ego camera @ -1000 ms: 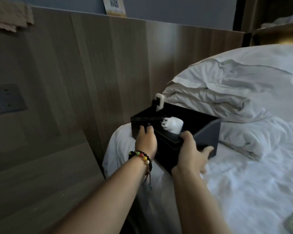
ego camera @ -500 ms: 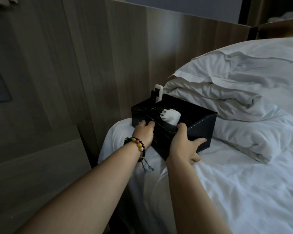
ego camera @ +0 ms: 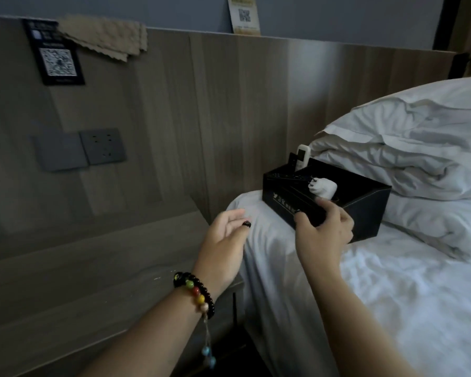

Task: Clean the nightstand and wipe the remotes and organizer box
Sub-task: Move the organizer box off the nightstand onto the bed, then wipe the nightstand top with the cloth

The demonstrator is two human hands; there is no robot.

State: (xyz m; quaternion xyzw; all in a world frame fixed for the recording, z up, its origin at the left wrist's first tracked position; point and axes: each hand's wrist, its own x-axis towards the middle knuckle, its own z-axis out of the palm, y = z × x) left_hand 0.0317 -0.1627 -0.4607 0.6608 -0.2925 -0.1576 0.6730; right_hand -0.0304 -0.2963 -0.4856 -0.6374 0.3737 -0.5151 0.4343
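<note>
The black organizer box (ego camera: 365, 208) rests on the white bed (ego camera: 408, 295) near its left corner. A white remote (ego camera: 302, 156) stands upright in its back slot beside a black remote (ego camera: 292, 162). A white plug adapter (ego camera: 322, 188) lies in the box. My right hand (ego camera: 322, 232) touches the box's front corner, thumb on the front face and fingers at the rim. My left hand (ego camera: 223, 246), with a bead bracelet on its wrist, hovers open left of the box, above the gap between the bed and the wooden nightstand (ego camera: 93, 273). A beige cloth (ego camera: 106, 36) lies on the headboard ledge.
The wood headboard panel (ego camera: 201, 118) carries grey wall sockets (ego camera: 79, 149) and a black QR sign (ego camera: 56, 54). A QR card (ego camera: 244, 14) stands on the ledge. White pillows (ego camera: 408, 159) pile up behind the box.
The box has been set down on the bed. My left hand has let go of it and drawn back to the left. My right hand stays at the box's front corner.
</note>
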